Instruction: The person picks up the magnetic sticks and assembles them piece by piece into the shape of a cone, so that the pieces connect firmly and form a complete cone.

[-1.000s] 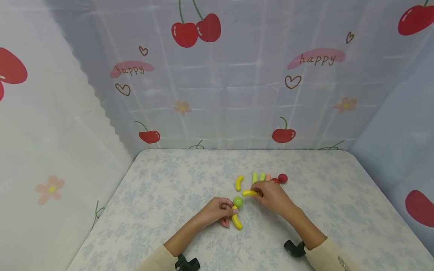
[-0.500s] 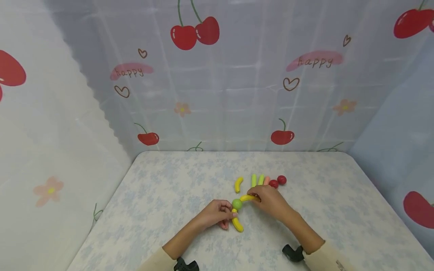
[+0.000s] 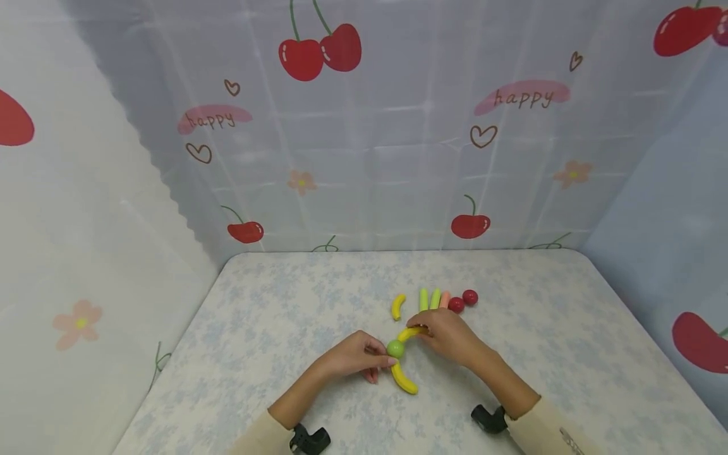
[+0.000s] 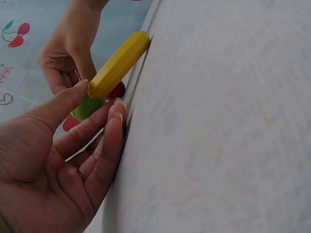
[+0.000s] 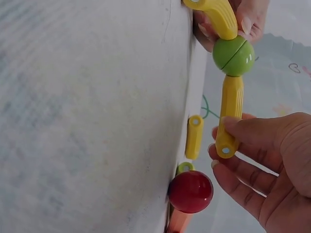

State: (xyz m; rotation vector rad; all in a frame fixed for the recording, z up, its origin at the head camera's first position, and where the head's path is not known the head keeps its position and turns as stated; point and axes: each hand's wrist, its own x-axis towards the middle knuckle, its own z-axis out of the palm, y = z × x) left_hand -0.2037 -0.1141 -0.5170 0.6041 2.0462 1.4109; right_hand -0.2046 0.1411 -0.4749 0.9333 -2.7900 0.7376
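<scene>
Fingers [image 5: 245,169] of the right hand [image 3: 453,335] are curled round a ridged yellow stick [image 5: 232,97]; a bent yellow stick [image 3: 406,381] is pinched by the left hand [image 3: 354,355]. Between the sticks, touching both, a shiny green ball [image 3: 395,349] with a thin line across it is held over the pale table [image 3: 273,303]. Farther back, red balls [image 3: 469,297] and more sticks [image 3: 423,299] are seen.

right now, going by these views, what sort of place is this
Probably an indoor play or filming nook: cherry-print sheets hang behind and beside a patterned table, with a green ball and curved yellow pieces.
</scene>
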